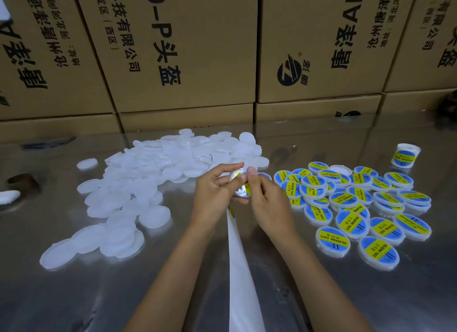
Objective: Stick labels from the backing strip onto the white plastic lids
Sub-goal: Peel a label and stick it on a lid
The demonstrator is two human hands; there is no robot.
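Cardboard boxes point(188, 47) wall off the steel table point(74, 294). Bare lids point(148, 173) heap on the left, labelled lids point(358, 203) on the right, likely so neither gets mixed. Backing strip point(241, 270) trails toward the person, feeding upward. Left hand point(212, 190) grips one lid point(241, 190); right hand point(267, 203) pinches a label onto it.

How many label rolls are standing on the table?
1: the label roll stands at the far right of the table, behind the labelled lids. Nothing visible suggests another.
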